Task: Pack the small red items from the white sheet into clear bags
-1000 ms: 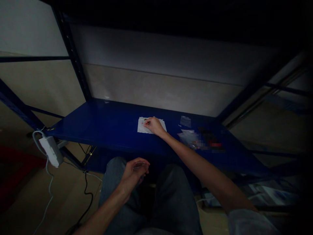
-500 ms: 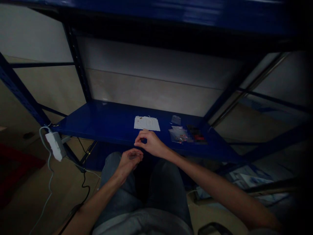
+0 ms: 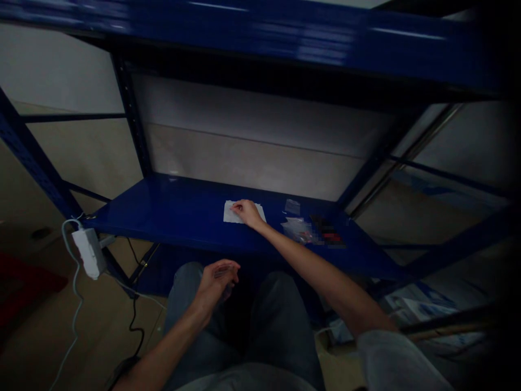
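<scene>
My right hand (image 3: 245,210) reaches over a white sheet of paper (image 3: 229,216) on the blue shelf. Its thumb and fingers pinch together at the sheet's left part; whatever they may hold is too small and dim to make out. Nearer to me, above my lap, my left hand (image 3: 220,276) is curled with the palm turned inward. Something thin and faintly see-through seems to lie in it, but its kind does not show. Right of the paper lie clear plastic bags (image 3: 296,229) with small pieces inside, and a smaller clear bag (image 3: 292,206) behind them.
A dark and red item (image 3: 329,232), blurred, lies at the right of the blue shelf (image 3: 179,209). Another blue shelf (image 3: 244,32) hangs overhead. A white power strip (image 3: 88,253) with cables hangs by the left post. Blue and white packages (image 3: 431,304) sit low on the right.
My right hand has moved forward, from close by my left hand to over the paper. My left hand stays above my lap. The view has tilted slightly upward.
</scene>
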The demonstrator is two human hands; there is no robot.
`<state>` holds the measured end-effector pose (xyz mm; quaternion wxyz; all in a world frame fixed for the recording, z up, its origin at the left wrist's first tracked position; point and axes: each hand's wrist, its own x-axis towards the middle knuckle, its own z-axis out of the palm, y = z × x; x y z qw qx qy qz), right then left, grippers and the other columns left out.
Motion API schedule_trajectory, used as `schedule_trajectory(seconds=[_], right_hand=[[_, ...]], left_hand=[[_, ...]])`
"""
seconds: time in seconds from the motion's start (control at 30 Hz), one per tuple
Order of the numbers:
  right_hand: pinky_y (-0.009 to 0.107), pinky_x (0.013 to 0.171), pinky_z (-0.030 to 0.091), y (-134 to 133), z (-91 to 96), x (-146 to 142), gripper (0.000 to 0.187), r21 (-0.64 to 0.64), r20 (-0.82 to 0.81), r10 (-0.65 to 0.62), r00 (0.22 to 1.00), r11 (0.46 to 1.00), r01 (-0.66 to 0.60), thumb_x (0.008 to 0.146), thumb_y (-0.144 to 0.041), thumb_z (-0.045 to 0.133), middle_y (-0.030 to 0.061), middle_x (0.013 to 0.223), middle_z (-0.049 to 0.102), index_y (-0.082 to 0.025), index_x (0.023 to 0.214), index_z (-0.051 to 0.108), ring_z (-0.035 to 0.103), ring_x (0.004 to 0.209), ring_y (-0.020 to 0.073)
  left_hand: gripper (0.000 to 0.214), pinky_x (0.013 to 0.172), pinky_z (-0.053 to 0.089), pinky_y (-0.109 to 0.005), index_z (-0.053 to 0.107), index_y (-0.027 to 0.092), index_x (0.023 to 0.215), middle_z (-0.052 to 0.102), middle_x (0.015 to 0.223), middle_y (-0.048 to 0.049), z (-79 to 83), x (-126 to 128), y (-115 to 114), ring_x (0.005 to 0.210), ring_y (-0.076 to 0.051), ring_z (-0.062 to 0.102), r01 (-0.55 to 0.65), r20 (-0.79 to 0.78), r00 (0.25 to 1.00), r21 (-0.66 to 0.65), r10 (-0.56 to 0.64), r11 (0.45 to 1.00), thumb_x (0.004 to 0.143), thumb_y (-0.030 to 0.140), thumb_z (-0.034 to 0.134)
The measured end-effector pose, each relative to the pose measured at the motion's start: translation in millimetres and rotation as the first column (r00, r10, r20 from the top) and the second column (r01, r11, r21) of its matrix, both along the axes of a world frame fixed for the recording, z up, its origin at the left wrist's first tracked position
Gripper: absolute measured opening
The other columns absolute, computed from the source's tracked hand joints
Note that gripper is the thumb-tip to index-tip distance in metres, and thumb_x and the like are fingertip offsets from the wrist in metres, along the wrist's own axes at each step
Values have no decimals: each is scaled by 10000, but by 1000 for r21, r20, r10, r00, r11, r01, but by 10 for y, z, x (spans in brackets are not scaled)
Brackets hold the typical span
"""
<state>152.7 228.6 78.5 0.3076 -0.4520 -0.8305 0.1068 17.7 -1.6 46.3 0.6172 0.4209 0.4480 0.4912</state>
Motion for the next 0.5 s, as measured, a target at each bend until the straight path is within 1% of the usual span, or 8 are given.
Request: schedule_trajectory(seconds=[0.03, 0.1, 0.2, 0.3, 0.37, 0.43, 0.5], right_hand=[[238, 663, 405, 155, -39, -22, 101, -10, 5, -37, 999, 999, 37, 818, -149, 635, 50, 794, 716, -146, 825, 735, 607, 697, 139], [231, 649, 408, 375, -115, -75, 74, -39, 19, -82, 996, 996, 82, 789, -166, 670, 49, 785, 719, -153, 820, 737, 618, 697, 140], [234, 624, 405, 522, -216, -143, 56, -50, 69, -84, 994, 995, 88, 768, -177, 695, 54, 759, 715, -153, 799, 736, 627, 688, 151], [245, 621, 403, 547, -271, -174, 54, -29, 103, -82, 991, 996, 85, 776, -167, 680, 63, 750, 711, -152, 775, 732, 624, 679, 159], [254, 645, 407, 525, -268, -183, 66, -2, 101, -96, 990, 995, 96, 787, -162, 661, 69, 759, 709, -149, 767, 723, 620, 694, 164], [260, 666, 409, 462, -223, -196, 80, 19, 63, -106, 992, 994, 105, 802, -159, 638, 76, 774, 704, -142, 774, 711, 616, 716, 168], [259, 660, 409, 323, -130, -216, 85, -6, -16, -98, 995, 995, 98, 814, -170, 626, 79, 780, 698, -131, 789, 698, 609, 713, 166]], left_hand=[[351, 466, 373, -178, 689, 163, 948, 620, 748, -46, -5, -4, 17, 654, -135, 557, 7, 12, 1000, -20, -6, 1000, 751, 454, 680], [393, 494, 397, -191, 696, 165, 1002, 635, 786, -60, -1, -14, 46, 675, -140, 568, 22, 26, 999, -70, -21, 997, 748, 464, 687], [401, 533, 418, -202, 710, 165, 1000, 650, 813, -69, 23, -24, 79, 697, -143, 579, 23, 20, 1000, -128, -21, 992, 719, 451, 719], [370, 525, 403, -198, 726, 169, 954, 654, 794, -65, 28, -30, 95, 692, -142, 581, 25, 24, 999, -132, -22, 991, 703, 441, 732], [361, 515, 394, -195, 728, 175, 952, 656, 792, -61, 10, -34, 95, 682, -138, 579, 22, 24, 1000, -130, -19, 991, 701, 436, 730], [363, 505, 389, -195, 726, 176, 956, 656, 789, -57, -16, -39, 88, 662, -132, 575, 7, 16, 1000, -118, -6, 993, 701, 434, 728], [364, 491, 384, -194, 724, 168, 951, 648, 772, -53, -34, -45, 78, 634, -124, 566, 0, 9, 1000, -95, 1, 995, 698, 430, 730]])
